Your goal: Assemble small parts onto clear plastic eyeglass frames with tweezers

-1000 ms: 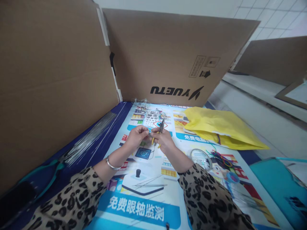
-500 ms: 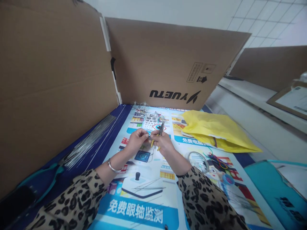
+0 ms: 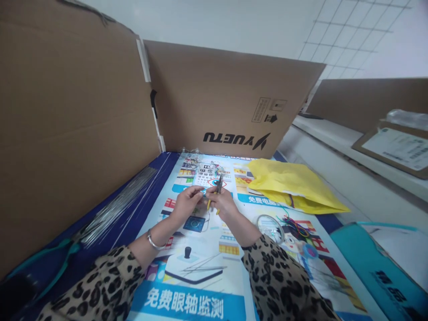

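Note:
My right hand is closed around small pliers with yellow handles, their dark jaws pointing up and away. Just left of it, my left hand is pinched near the right fingertips; what lies between its fingers is too small to make out. A thin wire loop hangs below the hands. Both are over a printed poster on the table. Small clear and coloured pieces lie beyond the hands.
Cardboard panels stand behind and left. Left lie thin metal wires and teal-handled pliers. At right are a yellow bag, a wire coil, coloured cords and a teal package.
The view has shifted, so the scene sits a little lower and further left. My hands keep nearly the same pose, close together, with the pliers still in my right hand.

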A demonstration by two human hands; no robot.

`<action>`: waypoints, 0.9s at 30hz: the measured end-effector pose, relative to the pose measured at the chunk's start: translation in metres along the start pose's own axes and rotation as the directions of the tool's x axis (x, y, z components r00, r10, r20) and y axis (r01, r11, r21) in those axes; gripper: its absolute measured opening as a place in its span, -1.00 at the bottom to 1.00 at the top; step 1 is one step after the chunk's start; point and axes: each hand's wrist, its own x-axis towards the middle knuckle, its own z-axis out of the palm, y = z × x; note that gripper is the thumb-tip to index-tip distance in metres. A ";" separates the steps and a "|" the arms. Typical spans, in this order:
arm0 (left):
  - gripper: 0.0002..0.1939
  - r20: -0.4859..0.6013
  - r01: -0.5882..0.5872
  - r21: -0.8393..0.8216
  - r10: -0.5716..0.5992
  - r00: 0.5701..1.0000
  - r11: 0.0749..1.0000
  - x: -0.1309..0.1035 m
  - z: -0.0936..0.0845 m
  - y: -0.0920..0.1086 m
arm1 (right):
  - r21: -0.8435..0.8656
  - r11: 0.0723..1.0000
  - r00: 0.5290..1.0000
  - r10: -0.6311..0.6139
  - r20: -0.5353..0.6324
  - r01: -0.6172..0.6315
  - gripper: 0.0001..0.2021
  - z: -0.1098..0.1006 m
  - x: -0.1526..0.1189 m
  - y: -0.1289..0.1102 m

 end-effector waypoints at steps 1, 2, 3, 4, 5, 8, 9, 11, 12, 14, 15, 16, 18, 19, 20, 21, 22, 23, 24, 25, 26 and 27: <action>-0.72 -0.012 -0.010 0.012 0.010 1.000 1.000 0.000 0.000 0.000 | 0.001 1.000 1.000 -0.004 0.003 0.004 -0.71 0.000 0.001 0.001; -0.74 -0.020 -0.019 0.030 0.020 1.000 0.999 0.000 -0.001 0.001 | -0.001 1.000 1.000 -0.006 0.008 0.006 -0.71 0.000 0.001 0.001; -0.75 -0.025 -0.028 0.051 0.029 0.999 0.998 0.000 -0.001 0.001 | -0.004 1.000 1.000 -0.005 0.013 0.005 -0.71 0.000 0.002 0.002; -0.75 -0.025 -0.035 0.074 0.037 0.999 0.997 0.000 -0.002 0.001 | -0.008 1.000 1.000 -0.003 0.017 0.003 -0.71 0.000 0.002 0.003; -0.76 -0.025 -0.041 0.094 0.043 0.999 0.995 0.000 -0.002 0.001 | -0.011 1.000 1.000 -0.001 0.017 0.001 -0.71 0.001 0.003 0.003; -0.79 -0.009 -0.056 0.115 0.057 0.998 0.992 -0.001 -0.002 0.002 | -0.019 1.000 1.000 -0.001 0.014 0.001 -0.73 0.001 0.003 0.004; -0.79 -0.003 -0.057 0.115 0.057 0.998 0.992 -0.001 -0.002 0.002 | -0.021 1.000 1.000 -0.002 0.013 0.002 -0.74 0.001 0.003 0.004; -0.80 0.008 -0.053 0.118 0.053 0.999 0.992 -0.001 -0.002 0.001 | -0.021 1.000 1.000 0.002 0.010 -0.002 -0.75 0.001 0.003 0.004; -0.80 0.011 -0.053 0.122 0.052 0.999 0.991 0.000 -0.002 0.001 | -0.019 1.000 1.000 0.008 0.008 -0.008 -0.75 0.001 0.003 0.004; -0.81 0.010 -0.053 0.126 0.052 0.999 0.991 0.000 -0.003 -0.001 | -0.015 1.000 1.000 0.022 0.009 -0.022 -0.75 0.001 0.002 0.004; -0.81 0.007 -0.052 0.126 0.051 0.999 0.991 0.001 -0.004 -0.002 | -0.015 1.000 1.000 0.028 0.013 -0.028 -0.75 0.001 0.002 0.004; -0.81 0.003 -0.049 0.127 0.049 0.999 0.991 0.001 -0.004 -0.003 | -0.016 0.999 0.999 0.031 0.017 -0.031 -0.76 0.001 0.002 0.004; -0.81 -0.002 -0.046 0.136 0.047 0.999 0.990 0.002 -0.006 -0.003 | -0.024 0.999 0.999 0.030 0.028 -0.029 -0.76 0.001 0.002 0.005; -0.81 0.002 -0.051 0.144 0.051 0.999 0.988 0.002 -0.006 -0.003 | -0.032 0.999 0.999 0.028 0.033 -0.027 -0.76 0.001 0.002 0.005; -0.81 0.005 -0.058 0.153 0.058 0.998 0.987 0.001 -0.006 -0.003 | -0.042 0.999 0.999 0.025 0.043 -0.024 -0.75 0.001 0.001 0.005; -0.82 0.009 -0.067 0.158 0.066 0.998 0.985 0.001 -0.007 -0.002 | -0.052 0.998 0.998 0.025 0.056 -0.023 -0.75 0.001 0.001 0.006; -0.82 0.014 -0.074 0.160 0.073 0.997 0.984 0.001 -0.007 -0.001 | -0.063 0.998 0.997 0.027 0.073 -0.023 -0.75 0.001 0.001 0.006; -0.82 0.018 -0.075 0.156 0.074 0.997 0.985 0.001 -0.007 -0.001 | -0.076 0.997 0.995 0.031 0.091 -0.024 -0.74 0.001 0.001 0.006; -0.82 0.022 -0.073 0.148 0.070 0.997 0.986 0.000 -0.007 0.000 | -0.086 0.996 0.994 0.034 0.106 -0.025 -0.74 0.001 0.001 0.006; -0.82 0.025 -0.070 0.140 0.067 0.997 0.988 0.000 -0.007 0.000 | -0.092 0.995 0.992 0.035 0.119 -0.024 -0.74 0.000 0.001 0.006; -0.83 0.026 -0.069 0.134 0.067 0.997 0.989 0.000 -0.007 0.000 | -0.095 0.995 0.991 0.033 0.130 -0.021 -0.73 0.000 0.001 0.006; -0.83 0.023 -0.074 0.130 0.072 0.997 0.989 0.001 -0.007 0.000 | -0.097 0.995 0.989 0.033 0.142 -0.019 -0.73 0.001 0.001 0.006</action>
